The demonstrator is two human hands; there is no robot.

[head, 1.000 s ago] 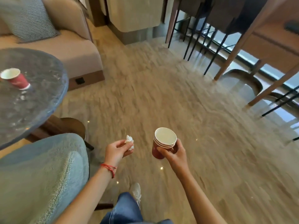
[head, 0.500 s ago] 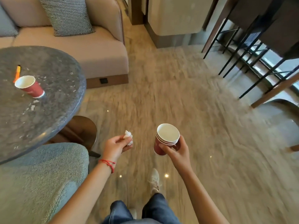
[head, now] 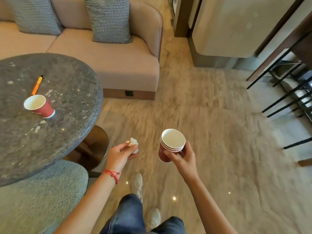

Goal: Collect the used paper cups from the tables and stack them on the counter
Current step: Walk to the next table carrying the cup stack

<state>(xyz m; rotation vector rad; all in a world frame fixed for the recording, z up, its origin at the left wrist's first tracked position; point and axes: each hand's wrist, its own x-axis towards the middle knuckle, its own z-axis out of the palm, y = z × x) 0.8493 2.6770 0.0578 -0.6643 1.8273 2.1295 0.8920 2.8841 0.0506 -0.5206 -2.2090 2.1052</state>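
Note:
My right hand [head: 183, 157] grips a stack of red paper cups [head: 171, 144] with white insides, held upright over the floor. My left hand [head: 120, 153] pinches a crumpled white tissue [head: 134, 144] between thumb and fingers. One more red paper cup [head: 39, 106] stands upright on the round dark stone table [head: 64, 125] to my left, well beyond my left hand.
An orange pen [head: 37, 85] lies on the table just behind the cup. A beige sofa [head: 121, 65] with checked cushions stands behind the table. A teal fuzzy chair [head: 42, 196] is at lower left. Black bar-stool legs [head: 287, 92] and a counter base [head: 224, 31] stand at right.
The view has swung left and I have stepped forward: the table, its cup and the sofa have shifted rightward into frame. Both hands keep their holds.

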